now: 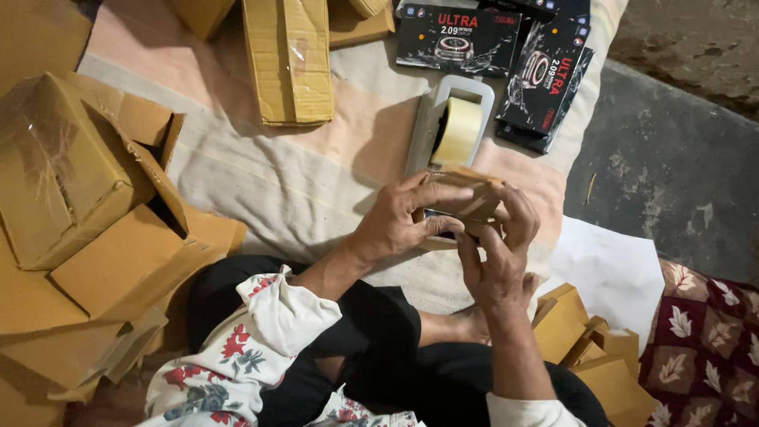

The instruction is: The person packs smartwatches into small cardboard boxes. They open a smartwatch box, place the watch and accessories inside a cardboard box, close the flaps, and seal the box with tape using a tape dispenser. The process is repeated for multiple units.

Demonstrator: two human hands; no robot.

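Both my hands hold one small brown cardboard box (pixel 468 198) in front of me, just above my lap. My left hand (pixel 399 221) grips its left side, thumb under and fingers over the top flap. My right hand (pixel 496 257) wraps the right and near side, fingers curled over the edge. A dark item shows inside the box under the flap. Just beyond the box stands a grey tape dispenser (pixel 433 111) with a roll of clear tape (pixel 458 130).
Black product boxes (pixel 545 75) lie beyond the dispenser. Long closed cartons (pixel 288 59) lie at the top. Large open cartons (pixel 87 198) pile up on the left. Small flat folded boxes (pixel 589 348) and a white sheet (pixel 613 269) sit at my right. A striped cloth (pixel 277 174) covers the floor.
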